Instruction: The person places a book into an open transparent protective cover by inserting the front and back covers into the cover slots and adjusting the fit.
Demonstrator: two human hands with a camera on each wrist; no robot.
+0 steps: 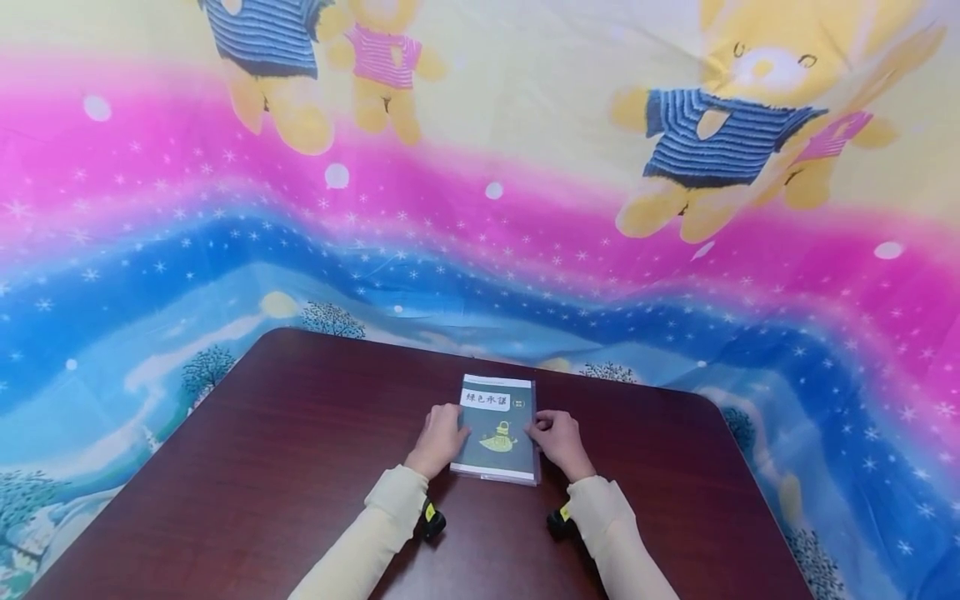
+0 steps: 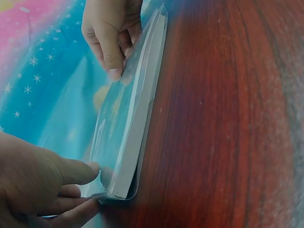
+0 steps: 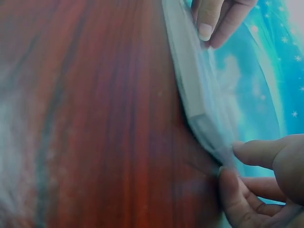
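Note:
A book (image 1: 480,429) with a dark green cover, a white label with Chinese characters and a yellow-green drawing lies on the table. It sits in a clear plastic sleeve (image 2: 128,195) that stands out past its edges. My left hand (image 1: 437,442) grips the book's left side, thumb on top and fingers at the edge. On the opposite side, my right hand (image 1: 564,446) pinches the sleeve's edge (image 3: 227,154) between thumb and forefinger. The book's white page edges (image 2: 137,123) show in the left wrist view. Some fingers of both hands are hidden.
The dark reddish-brown table (image 1: 300,433) has rounded far corners. Behind it hangs a colourful cloth (image 1: 525,250) with printed bears and snowflakes. A small black device with a yellow mark (image 1: 432,521) is at the left wrist, and another black device (image 1: 558,522) at the right.

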